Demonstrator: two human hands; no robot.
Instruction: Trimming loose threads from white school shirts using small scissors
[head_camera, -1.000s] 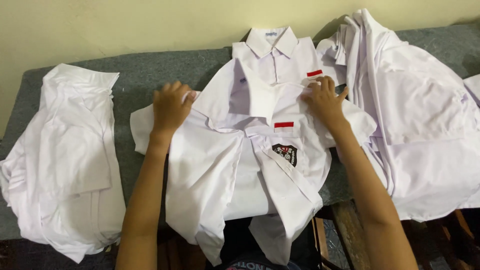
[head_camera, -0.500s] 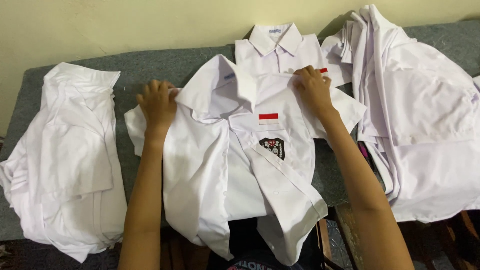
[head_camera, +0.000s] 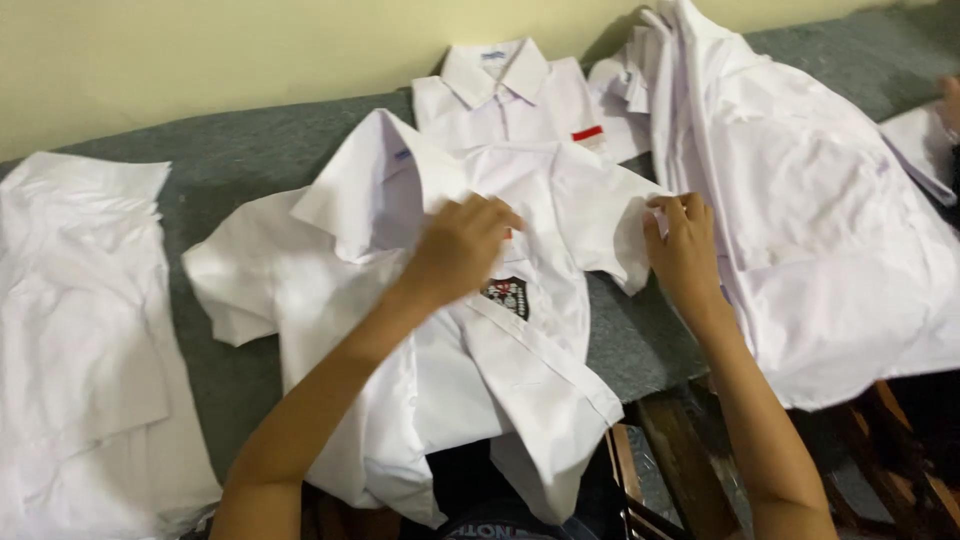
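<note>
Flatly, both hands (head_camera: 462, 248) (head_camera: 683, 245) press a crisp white cotton shirt (head_camera: 400, 380).

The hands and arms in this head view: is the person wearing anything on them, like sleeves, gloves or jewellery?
Nothing shows on them. The left hand and right hand are bare, with no gloves, and no rings that can be made out. Both forearms are uncovered up to the bottom edge of the picture: no sleeve, watch or bracelet is in view. Fingernails look short and plain, though the picture is a little soft.

One head-worn camera looked steeply down — close over the grey table (head_camera: 250, 160) toward the wall (head_camera: 200, 60) — no second view.
</note>
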